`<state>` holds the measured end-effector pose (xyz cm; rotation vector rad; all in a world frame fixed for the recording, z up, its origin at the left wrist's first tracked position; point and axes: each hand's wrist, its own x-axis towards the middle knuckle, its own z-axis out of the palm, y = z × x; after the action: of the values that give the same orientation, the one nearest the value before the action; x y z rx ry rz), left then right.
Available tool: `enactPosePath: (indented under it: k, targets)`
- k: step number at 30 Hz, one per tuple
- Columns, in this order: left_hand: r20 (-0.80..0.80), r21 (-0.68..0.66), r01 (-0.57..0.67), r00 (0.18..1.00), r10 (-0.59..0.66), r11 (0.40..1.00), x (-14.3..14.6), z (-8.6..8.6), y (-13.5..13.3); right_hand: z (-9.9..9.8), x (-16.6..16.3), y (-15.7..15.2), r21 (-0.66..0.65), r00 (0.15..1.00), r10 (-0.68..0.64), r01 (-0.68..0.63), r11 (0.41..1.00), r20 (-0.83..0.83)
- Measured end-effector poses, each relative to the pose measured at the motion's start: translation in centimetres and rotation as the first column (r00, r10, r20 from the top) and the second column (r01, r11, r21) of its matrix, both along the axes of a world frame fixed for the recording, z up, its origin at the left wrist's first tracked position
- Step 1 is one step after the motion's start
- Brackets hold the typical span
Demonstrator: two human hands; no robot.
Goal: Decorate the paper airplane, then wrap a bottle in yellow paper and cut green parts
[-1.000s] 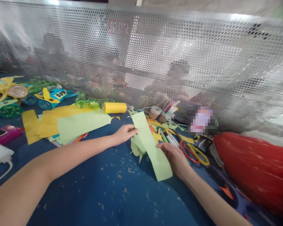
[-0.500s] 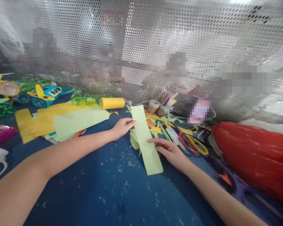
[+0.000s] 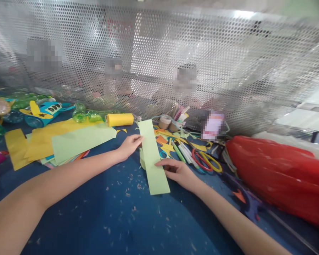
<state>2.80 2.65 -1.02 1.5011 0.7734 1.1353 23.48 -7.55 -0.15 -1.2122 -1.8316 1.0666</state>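
Observation:
A long pale green paper strip (image 3: pixel 152 152) is held up over the blue table, its near end toward me. My left hand (image 3: pixel 130 146) pinches its left edge in the upper half. On the right edge, lower down, my right hand (image 3: pixel 177 171) grips it between thumb and fingers, the index finger lying across the face. Behind the strip, partly hidden, shows a smaller green paper piece (image 3: pixel 142 159). Yellow and orange paper scraps (image 3: pixel 163 140) lie just beyond it. White and green markers (image 3: pixel 184 152) rest beyond my right hand.
Scissors with red and yellow handles (image 3: pixel 211 163), a purple glue gun (image 3: pixel 251 205) and a red plastic bag (image 3: pixel 276 177) lie right. Left are paper sheets (image 3: pixel 79 140), a yellow-wrapped bottle (image 3: pixel 120 120) and a blue bottle plane (image 3: pixel 46 111). A perforated metal screen (image 3: pixel 154 46) stands behind.
The view has turned slightly right, so most things sit further left in the picture. Both hands keep hold of the strip, which is now a little more upright in view.

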Motion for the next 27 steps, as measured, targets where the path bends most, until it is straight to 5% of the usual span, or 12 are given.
enactPosePath:
  k: [27]
  targets:
    - [-0.089, 0.020, 0.003, 0.996, -0.001, 1.000, -0.29, 0.21, -0.86, -0.21, 0.02, -0.63, 0.009, 0.996, -0.074, 0.074, 0.997, -0.054]
